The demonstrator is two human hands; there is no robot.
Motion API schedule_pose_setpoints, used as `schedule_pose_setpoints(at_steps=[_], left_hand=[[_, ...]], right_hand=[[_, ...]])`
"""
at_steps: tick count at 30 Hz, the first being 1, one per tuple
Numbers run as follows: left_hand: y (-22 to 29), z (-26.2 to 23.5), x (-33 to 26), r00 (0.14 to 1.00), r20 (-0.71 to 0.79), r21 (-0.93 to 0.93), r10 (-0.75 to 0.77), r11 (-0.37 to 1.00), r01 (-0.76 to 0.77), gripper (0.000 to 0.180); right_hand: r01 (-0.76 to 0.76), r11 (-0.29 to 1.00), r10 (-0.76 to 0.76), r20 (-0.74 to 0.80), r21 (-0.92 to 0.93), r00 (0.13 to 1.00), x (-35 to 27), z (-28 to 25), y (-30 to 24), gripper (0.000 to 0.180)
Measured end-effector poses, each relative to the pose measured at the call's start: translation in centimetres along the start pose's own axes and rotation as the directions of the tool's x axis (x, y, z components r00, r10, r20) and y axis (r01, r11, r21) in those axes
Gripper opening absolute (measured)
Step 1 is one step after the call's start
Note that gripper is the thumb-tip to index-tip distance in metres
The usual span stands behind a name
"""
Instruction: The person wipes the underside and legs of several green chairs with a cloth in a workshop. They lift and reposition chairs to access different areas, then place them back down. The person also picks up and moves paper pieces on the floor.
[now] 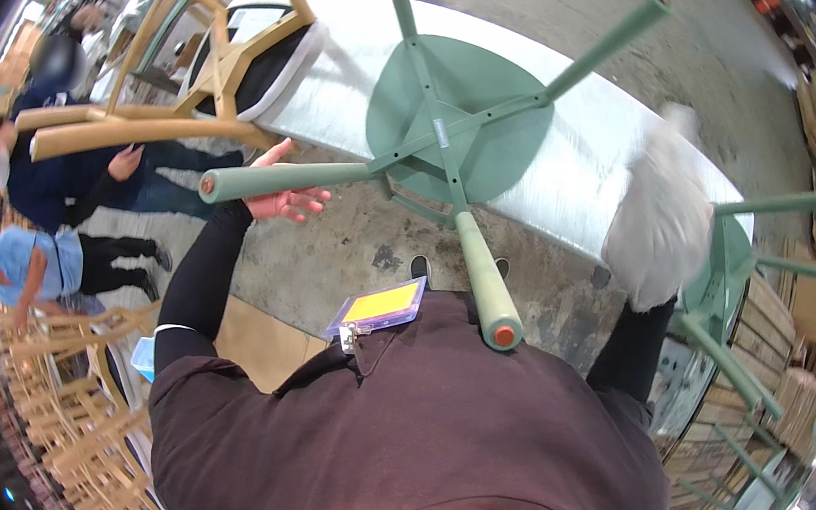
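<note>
A green round-seated piece of furniture [458,125], seat down with its legs up, lies on a long white-topped table [574,209] in front of me. My left hand [285,203] is behind its left leg, fingers spread and thumb raised, gripping nothing; whether it touches the leg I cannot tell. A crumpled whitish cloth [661,223] hangs in the air at the end of my right sleeve, its upper part blurred. It covers my right hand, so the fingers are hidden. Another green leg, with an orange-brown tip [503,334], points toward my chest.
To the left, a wooden chair [227,73] with a dark seat is upturned on the table. A second green piece [723,271] is at the right end, near wooden pallets [745,344]. Two people [35,263] stand at the left beside stacked wooden frames [70,398].
</note>
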State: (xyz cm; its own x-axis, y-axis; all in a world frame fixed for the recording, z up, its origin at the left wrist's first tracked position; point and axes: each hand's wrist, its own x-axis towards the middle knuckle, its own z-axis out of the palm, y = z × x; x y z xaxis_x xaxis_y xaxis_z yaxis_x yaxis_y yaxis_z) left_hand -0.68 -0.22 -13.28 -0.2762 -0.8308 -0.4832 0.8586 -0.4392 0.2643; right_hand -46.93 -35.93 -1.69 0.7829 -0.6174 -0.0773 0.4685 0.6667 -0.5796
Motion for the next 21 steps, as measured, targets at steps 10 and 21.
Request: schedule_pose_setpoints(at_steps=[10, 21], left_hand=[[4.6, 5.0, 0.3, 0.864, -0.363, 0.146, -0.349, 0.895, 0.422, 0.066], [2.0, 7.1, 0.0, 0.856, -0.411, 0.030, -0.313, 0.934, 0.356, 0.053]], right_hand=[[-0.289, 0.107, 0.523, -0.193, -0.951, 0.830, -6.0, -12.0, 14.6, 0.064], [-0.648, 0.726, 0.687, -0.270, 0.228, 0.675, -1.7, -6.5, 21.3, 0.053]])
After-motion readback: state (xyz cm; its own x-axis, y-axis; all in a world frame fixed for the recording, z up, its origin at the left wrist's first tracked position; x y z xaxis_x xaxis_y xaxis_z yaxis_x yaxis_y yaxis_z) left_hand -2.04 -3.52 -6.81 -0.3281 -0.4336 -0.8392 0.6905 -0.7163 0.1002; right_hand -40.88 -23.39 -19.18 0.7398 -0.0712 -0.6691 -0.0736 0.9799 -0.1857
